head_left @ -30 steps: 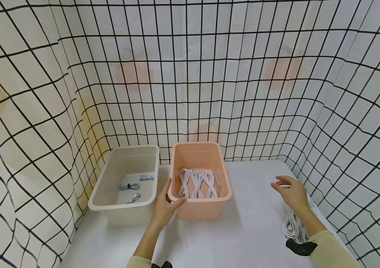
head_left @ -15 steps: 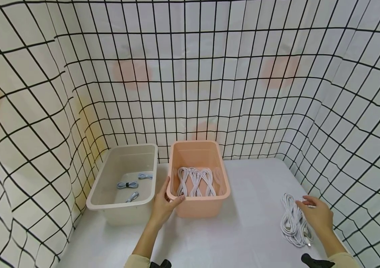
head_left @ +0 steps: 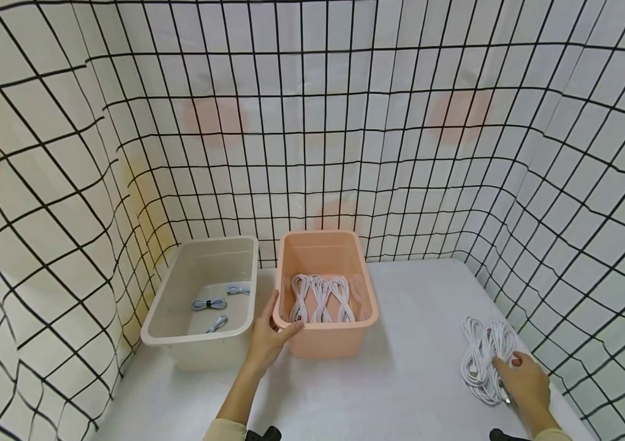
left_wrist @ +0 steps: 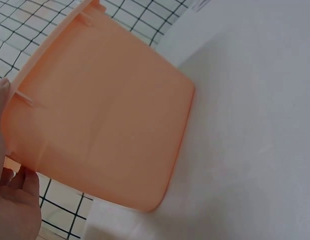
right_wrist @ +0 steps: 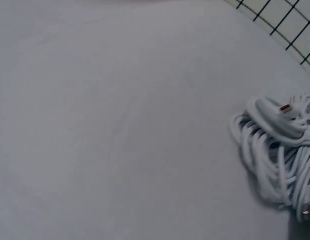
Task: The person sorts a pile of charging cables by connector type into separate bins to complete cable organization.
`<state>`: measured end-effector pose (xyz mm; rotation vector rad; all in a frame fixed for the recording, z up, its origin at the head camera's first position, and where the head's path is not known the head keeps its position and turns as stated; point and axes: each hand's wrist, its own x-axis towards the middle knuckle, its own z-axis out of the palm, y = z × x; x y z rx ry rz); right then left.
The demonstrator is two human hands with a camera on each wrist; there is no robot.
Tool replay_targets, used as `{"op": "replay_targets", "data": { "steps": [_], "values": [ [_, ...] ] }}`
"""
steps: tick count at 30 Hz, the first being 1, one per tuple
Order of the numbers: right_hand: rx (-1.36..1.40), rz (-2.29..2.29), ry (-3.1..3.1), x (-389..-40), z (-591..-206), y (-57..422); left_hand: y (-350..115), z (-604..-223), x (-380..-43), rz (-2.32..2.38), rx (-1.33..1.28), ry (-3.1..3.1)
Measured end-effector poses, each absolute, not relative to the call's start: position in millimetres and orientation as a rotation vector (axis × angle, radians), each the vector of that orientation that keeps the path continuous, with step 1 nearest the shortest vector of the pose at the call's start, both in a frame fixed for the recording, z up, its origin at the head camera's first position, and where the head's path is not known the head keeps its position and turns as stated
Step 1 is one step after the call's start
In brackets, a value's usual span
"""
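Observation:
My left hand (head_left: 267, 334) grips the near left corner of a peach plastic bin (head_left: 326, 340), thumb on the front rim and fingers at the left side. In the left wrist view, fingertips (left_wrist: 29, 182) curl in under the rim of the bin. Inside it, several white cable bundles (head_left: 320, 299) lie side by side. At the far right, my right hand (head_left: 527, 381) pinches the near end of a coiled white cable (head_left: 502, 338) on a pile of white USB cables (head_left: 475, 361). The right wrist view shows the pile (right_wrist: 275, 155) with a metal plug, the hand out of frame.
A beige bin (head_left: 199, 349) stands left of the peach one, holding a few pale blue cable bundles (head_left: 209, 304), one with a black tie. Black wire mesh (head_left: 312, 147) walls in the back and both sides of the white table (head_left: 412, 367).
My right hand has moved right and down from above the table onto the cable pile, then toward its near end. My left hand stays on the peach bin.

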<state>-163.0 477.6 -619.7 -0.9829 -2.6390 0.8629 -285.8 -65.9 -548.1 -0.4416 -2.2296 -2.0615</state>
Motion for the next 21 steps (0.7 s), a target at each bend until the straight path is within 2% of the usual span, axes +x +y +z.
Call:
{"op": "replay_targets", "data": {
  "steps": [9, 21],
  "values": [
    [-1.008, 0.779, -2.718, -165, -630, 469, -69, -548, -287, -2.072, -0.478, -2.214],
    [-1.025, 0.901, -2.582, -171, -634, 477, -69, -545, -287, -2.100, -0.466, -2.207]
  ]
}}
